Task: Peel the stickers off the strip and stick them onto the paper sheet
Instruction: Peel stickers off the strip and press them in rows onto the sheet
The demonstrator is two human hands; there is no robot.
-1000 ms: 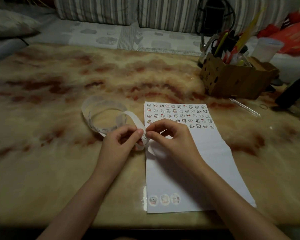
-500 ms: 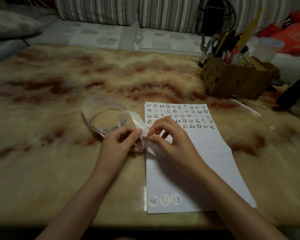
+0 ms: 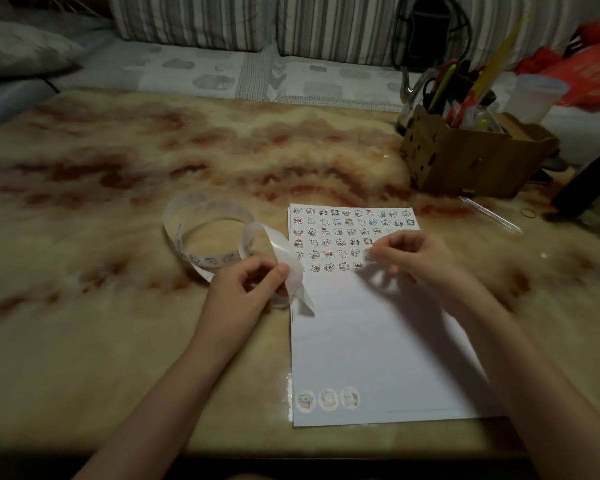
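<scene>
Already, about six rows of small cartoon stickers point(image 3: 352, 233) are laid across the top of the white paper sheet point(image 3: 378, 341) on the marbled beige-and-red desk point(image 3: 118, 168). Three larger oval stickers point(image 3: 328, 399) are set at its near left corner. The long translucent white sticker strip point(image 3: 205, 230) is curled in a loop just left of the sheet, and its free end is gripped by the left hand point(image 3: 246, 292), fingers curled round it. The right hand point(image 3: 420, 261) is held over the short last row, thumb and forefinger drawn together. Through the blur it cannot be told whether a sticker is pinched there. Most of the sheet is bare and stickers are seen on the loop, so much is judged left to do.
</scene>
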